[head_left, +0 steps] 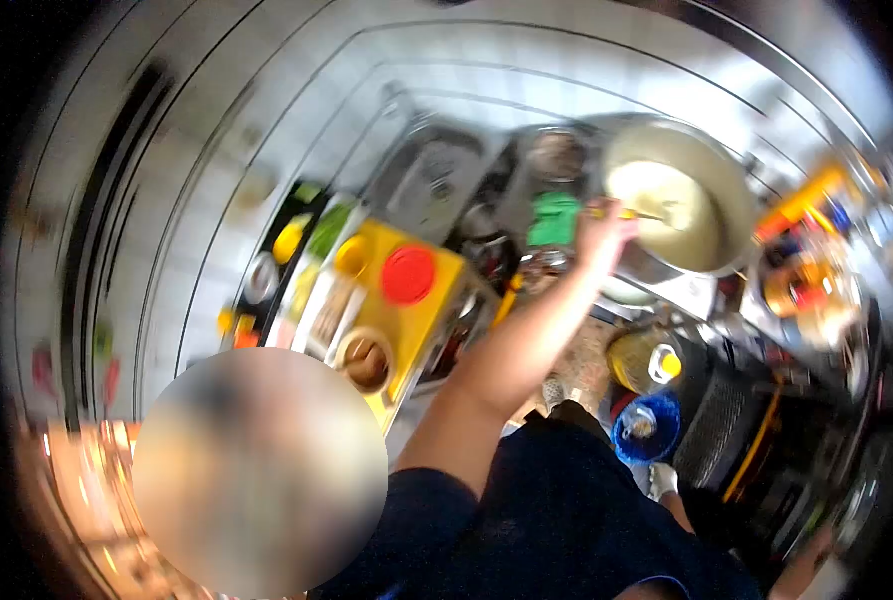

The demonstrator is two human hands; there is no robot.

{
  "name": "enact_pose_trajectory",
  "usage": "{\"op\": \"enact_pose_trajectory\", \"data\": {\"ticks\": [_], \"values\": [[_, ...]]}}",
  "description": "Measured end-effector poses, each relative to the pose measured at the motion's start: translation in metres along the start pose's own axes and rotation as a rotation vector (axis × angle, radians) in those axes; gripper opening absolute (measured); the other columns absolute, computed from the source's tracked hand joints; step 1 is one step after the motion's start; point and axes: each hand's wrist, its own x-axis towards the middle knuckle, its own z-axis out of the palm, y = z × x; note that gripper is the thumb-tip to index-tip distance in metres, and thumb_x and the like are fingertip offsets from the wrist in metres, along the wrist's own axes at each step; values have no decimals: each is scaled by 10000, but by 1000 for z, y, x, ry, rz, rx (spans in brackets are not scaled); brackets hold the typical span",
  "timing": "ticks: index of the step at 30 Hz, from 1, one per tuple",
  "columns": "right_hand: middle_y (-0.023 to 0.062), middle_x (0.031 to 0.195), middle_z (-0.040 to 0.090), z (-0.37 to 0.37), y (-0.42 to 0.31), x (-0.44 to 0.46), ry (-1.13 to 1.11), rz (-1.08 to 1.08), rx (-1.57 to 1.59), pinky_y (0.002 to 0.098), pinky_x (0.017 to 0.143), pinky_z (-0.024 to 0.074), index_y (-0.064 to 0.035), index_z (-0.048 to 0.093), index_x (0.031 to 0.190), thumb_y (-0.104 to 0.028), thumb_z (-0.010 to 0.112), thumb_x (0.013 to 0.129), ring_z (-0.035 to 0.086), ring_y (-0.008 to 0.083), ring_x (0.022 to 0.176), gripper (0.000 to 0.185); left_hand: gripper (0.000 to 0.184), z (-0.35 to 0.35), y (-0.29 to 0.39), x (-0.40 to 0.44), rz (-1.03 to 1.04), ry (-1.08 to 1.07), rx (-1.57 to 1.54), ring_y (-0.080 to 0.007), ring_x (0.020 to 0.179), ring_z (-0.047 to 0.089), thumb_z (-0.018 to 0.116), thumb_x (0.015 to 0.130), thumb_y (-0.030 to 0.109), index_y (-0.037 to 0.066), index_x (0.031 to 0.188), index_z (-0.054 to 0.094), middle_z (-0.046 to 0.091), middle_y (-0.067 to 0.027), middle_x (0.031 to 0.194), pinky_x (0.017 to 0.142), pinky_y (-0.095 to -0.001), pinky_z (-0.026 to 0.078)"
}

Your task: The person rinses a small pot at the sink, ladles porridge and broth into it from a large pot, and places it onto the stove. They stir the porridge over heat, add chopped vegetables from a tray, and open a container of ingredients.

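My left hand (604, 236) reaches out to the upper right and is closed around the yellow handle (612, 212) of a kitchen utensil. Its thin metal shaft (651, 217) extends over a large metal pot (735, 195). Pale, creamy liquid (682, 225) fills much of the pot, and blur hides the utensil's far end. A green cloth (554, 218) lies just left of the hand. At the lower right, a smeared patch of skin may be my right hand (807, 568); its fingers cannot be made out.
On the left, a yellow board (419, 322) bears a red round lid (409, 275) and a brown-filled container (367, 362). Behind it is a metal sink (432, 180). Bottles and jars (812, 280) crowd the right. A blue bin (647, 428) and yellow-capped container (632, 360) stand low down.
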Motion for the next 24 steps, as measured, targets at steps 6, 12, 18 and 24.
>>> {"op": "enact_pose_trajectory", "data": {"ticks": [6,12,18,24], "values": [[95,923,727,-114,-143,35,24,-740,-526,404,717,530,-68,724,1091,-176,620,929,678,272,821,222,228,-81,92,-126,239,-5,-448,-332,940,752,627,1017,194,-16,1104,603,676,-194,1044,864,-420,642],[135,939,724,-134,-257,134,-239,-730,-754,428,744,530,-69,717,1063,-233,627,925,685,279,856,232,253,-254,138,-348,625,325,-430,-410,1140,680,505,1028,83,-21,1255,551,656,-229,1163,1048,-517,540],[175,955,720,-94,-380,168,-260,-806,-1011,451,770,529,-70,710,1034,-289,635,921,692,285,890,257,270,-403,130,-583,976,1209,190,-345,1031,726,545,1020,140,-44,1202,623,713,-220,1132,960,-447,571],[168,891,701,-10,-487,113,-332,-279,-233,476,715,511,-61,692,966,-132,594,905,678,367,868,136,272,-546,111,-726,532,1643,1249,-322,984,719,608,948,32,-6,1215,644,692,-208,1181,854,-407,586]]}}
